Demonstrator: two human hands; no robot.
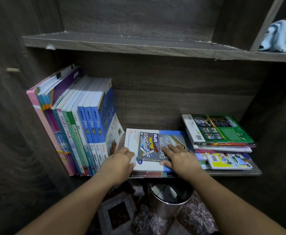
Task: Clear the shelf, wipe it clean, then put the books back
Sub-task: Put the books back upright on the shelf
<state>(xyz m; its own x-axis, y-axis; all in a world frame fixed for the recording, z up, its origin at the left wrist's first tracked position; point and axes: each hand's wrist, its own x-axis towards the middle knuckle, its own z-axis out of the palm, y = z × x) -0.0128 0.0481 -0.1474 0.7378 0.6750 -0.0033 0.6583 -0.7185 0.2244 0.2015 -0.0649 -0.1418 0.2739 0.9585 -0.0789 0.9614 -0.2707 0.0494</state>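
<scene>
Gripping one book [149, 146], left hand [120, 160], right hand [181, 158] flat

"Xpress Bijak SPM" and "Ekonomi" are printed on the grey-and-blue book lying flat [149, 143]; "fokus", above "Fizik", "Biologi" and "Kimia", is read on three blue upright spines [92, 126]; "ANJAKAN PRIMER" is carried by a pale pink spine [65, 126]

Bookcase [6, 124]: dark brown wood-grain; a small peg [13, 70] juts from its left wall
Back panel [172, 99]: same dark grain, running sideways
Upper board [122, 45]: front edge chipped pale; an upright divider [264, 24] stands on it at right
Floor: patterned rug [118, 216]; dark squares in pale frames
Bin [171, 195]: shiny metal, open-topped; on the rug, below the lower shelf [237, 173]
Light: dim; glints on the bin's rim
</scene>
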